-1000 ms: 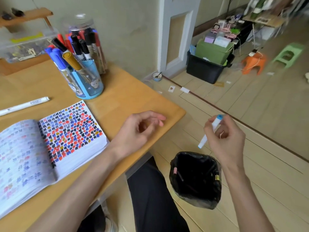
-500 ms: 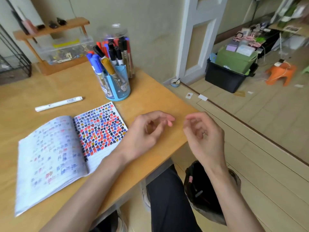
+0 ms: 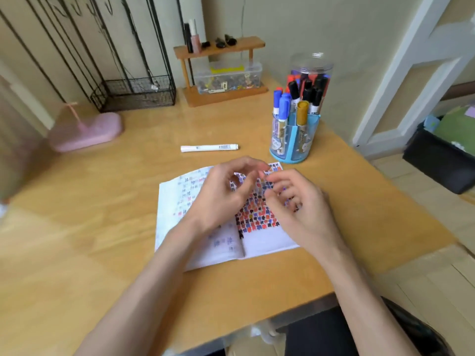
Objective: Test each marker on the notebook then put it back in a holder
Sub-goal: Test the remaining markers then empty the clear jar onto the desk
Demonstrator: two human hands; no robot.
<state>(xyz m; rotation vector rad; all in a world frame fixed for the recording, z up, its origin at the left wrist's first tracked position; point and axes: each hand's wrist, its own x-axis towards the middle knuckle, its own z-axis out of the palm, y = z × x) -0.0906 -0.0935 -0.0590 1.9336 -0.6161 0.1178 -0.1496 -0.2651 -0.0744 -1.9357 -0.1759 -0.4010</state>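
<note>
Nearest, at six o'clock: two bare forearms reaching in over the edge of the light wooden tabletop [image 3: 102,206]. Just beyond, left hand [image 3: 221,199] and right hand [image 3: 303,211] side by side above the open white notebook [image 3: 264,240], fingers loosely curled, no marker in either. Relaxed and empty, probably between markers and poised to fetch the next. Fingertips smeared by motion, so impossible to rule out something tiny there.

Notebook flat at centre, right page dense with red, blue and black test marks, much of it hidden under the hands. At twelve o'clock from it, apart, a slim white marker [image 3: 209,148] lying alone, perhaps next in line or set aside. At one o'clock, the blue plastic holder [image 3: 295,145], markers upright, within easy reach. Behind that, a clear round jar [image 3: 311,70] of more markers, contents half hidden. Labels unreadable.
</note>
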